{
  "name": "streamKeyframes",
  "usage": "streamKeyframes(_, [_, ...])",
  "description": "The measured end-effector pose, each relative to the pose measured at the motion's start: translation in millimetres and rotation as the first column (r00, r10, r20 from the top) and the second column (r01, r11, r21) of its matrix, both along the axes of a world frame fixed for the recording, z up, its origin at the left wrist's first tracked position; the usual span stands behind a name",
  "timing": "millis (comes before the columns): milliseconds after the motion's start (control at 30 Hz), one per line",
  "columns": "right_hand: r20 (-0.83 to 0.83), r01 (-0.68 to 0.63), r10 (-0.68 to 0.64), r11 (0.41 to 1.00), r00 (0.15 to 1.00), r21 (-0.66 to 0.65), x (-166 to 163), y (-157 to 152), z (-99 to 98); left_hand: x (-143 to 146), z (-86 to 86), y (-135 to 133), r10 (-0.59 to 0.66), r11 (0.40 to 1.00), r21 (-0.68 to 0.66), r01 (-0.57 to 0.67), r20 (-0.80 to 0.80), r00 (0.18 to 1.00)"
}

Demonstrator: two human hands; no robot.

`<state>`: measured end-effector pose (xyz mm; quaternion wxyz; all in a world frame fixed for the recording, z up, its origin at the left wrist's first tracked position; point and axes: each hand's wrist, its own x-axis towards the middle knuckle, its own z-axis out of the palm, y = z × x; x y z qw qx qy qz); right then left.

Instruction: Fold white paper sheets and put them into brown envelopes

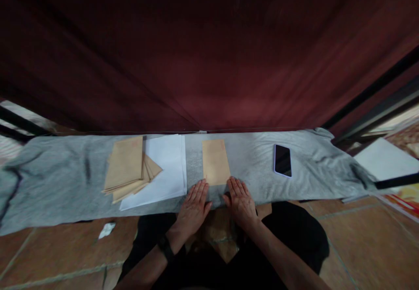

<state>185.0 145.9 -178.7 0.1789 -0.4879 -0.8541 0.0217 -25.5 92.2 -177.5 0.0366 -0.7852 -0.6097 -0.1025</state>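
Observation:
A single brown paper envelope lies flat on the grey cloth, its long side pointing away from me. My left hand rests flat at its near left corner, fingers stretched out. At the near right corner lies my right hand, also flat with extended fingers. The fingertips of both hands reach the envelope's near edge, and neither hand grips anything. To the left, a fanned pile of brown envelopes partly covers a stack of white paper sheets.
A phone in a pale purple case lies on the right of the grey cloth. Behind the cloth hangs a dark red curtain. A crumpled white tissue is on the tiled floor. Dark bars stand at both sides.

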Motion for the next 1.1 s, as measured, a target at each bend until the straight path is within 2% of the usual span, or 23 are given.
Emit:
streamKeyframes(233, [-0.028,0.01,-0.009,1.0,1.0,0.03,-2.8,0.7,-6.5,11.7,4.1,6.2,0.025,0.999,0.026,-0.026,0.009,1.0])
streamKeyframes(400, [-0.045,0.038,-0.039,0.999,0.998,-0.027,-3.2,8.1,0.1,35.7,8.8,20.6,-0.102,0.995,-0.011,0.102,0.033,0.994])
streamKeyframes(467, [-0.051,-0.016,0.014,0.999,0.999,-0.039,-4.7,10.0,2.8,43.8,6.1,24.4,-0.12,0.993,-0.009,0.121,0.042,0.992])
streamKeyframes(567, [-0.054,-0.167,0.164,0.985,0.985,-0.05,-9.8,9.3,4.1,49.8,-0.7,26.7,-0.116,0.993,0.007,0.116,0.026,0.993])
streamKeyframes(633, [-0.057,-0.209,0.206,0.976,0.977,-0.056,-13.3,7.7,3.3,49.7,-4.0,26.8,-0.107,0.994,0.01,0.107,0.009,0.994])
streamKeyframes(1100, [0.015,-0.072,0.072,0.997,0.997,0.004,-2.1,6.8,-11.6,20.5,-2.4,13.5,-0.008,0.999,0.031,0.007,0.038,0.999])
